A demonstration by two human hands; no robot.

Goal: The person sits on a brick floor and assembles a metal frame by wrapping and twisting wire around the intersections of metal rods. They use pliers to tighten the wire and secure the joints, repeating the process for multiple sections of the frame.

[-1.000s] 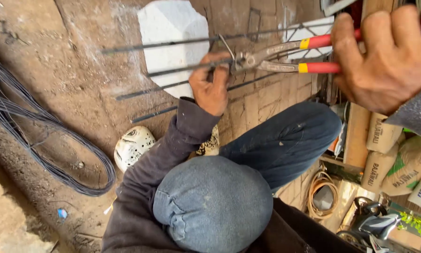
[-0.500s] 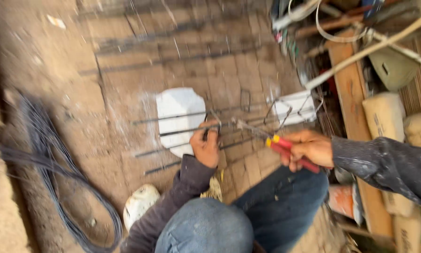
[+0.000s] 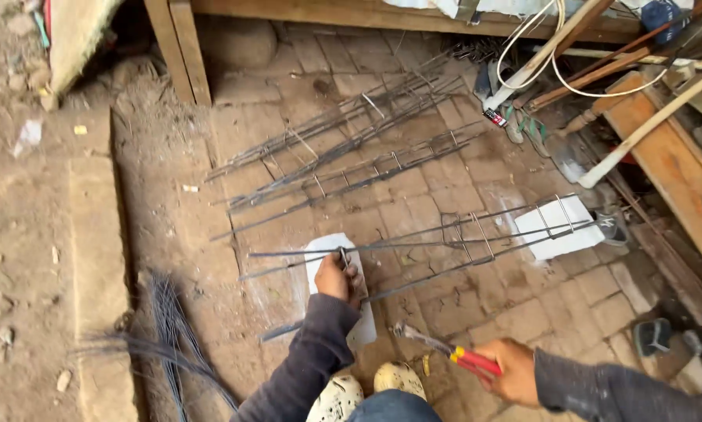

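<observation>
change: view now looks farther down the brick floor than half a second ago; more rebar cages and the wooden beams at the top show. hands sit lower in frame. right hand has come back off the bars toward the body; a second ago the pincer tips were right at the left hand's spot.
left hand [image 3: 336,276]: clenched around a thin upright wire stirrup [image 3: 343,258] where it crosses the near rebar cage [image 3: 437,250]. fingers wrapped tight, dark sleeve running down to the bottom edge.
right hand [image 3: 513,370]: fist closed on the red and yellow handles of the pincers [image 3: 437,346]. metal head points up-left toward the left-hand grip, clear of the bars, touching nothing. cannot tell how far the head is open.
near rebar cage: long thin bars lying flat on the bricks, running right and slightly away from the left-hand grip, a few square stirrups already on near its far end.
white slabs: one white slab [image 3: 327,270] right under the left-hand grip, second white slab [image 3: 558,227] under the cage's far right end.
other cages [image 3: 351,148]: finished-looking bundles lying beyond the grip, well apart.
wire bundle [image 3: 163,336]: dark loose wires on the dirt, left of the left-hand grip.
shoes [image 3: 366,391]: pale, speckled, just below both grips.
clutter: white cable [image 3: 538,55] and timber to the far right.
</observation>
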